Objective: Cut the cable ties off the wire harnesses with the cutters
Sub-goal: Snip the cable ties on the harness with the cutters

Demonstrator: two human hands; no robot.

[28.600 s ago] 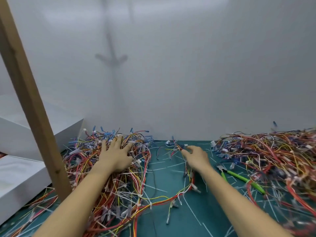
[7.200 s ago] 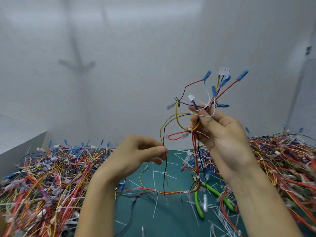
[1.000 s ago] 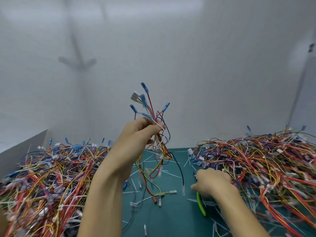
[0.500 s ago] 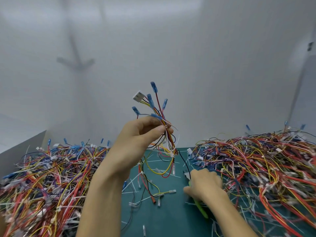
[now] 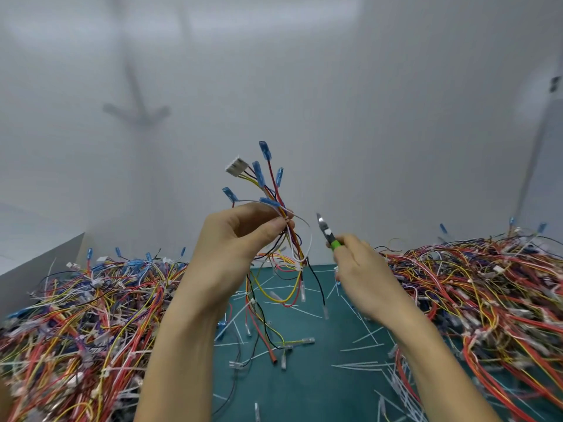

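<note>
My left hand [image 5: 234, 242] pinches a wire harness [image 5: 271, 193] between thumb and fingers and holds it up above the mat. Blue terminals and a white connector [image 5: 237, 166] fan out above the fingers; red, yellow, black and white wires hang below, with a white cable tie [image 5: 298, 264] around them. My right hand [image 5: 362, 269] grips the green-handled cutters [image 5: 327, 233], lifted off the mat. Their metal jaws point up, a short way right of the harness and apart from it.
A big pile of tangled harnesses [image 5: 79, 315] covers the left of the green cutting mat [image 5: 304, 376], and another pile [image 5: 487, 284] covers the right. Cut white tie scraps [image 5: 359, 365] litter the mat between them. A white wall stands close behind, a grey box [image 5: 39, 257] at far left.
My right hand has lifted the cutters off the mat and raised them beside the harness. My left hand has kept the harness up, shifted slightly right.
</note>
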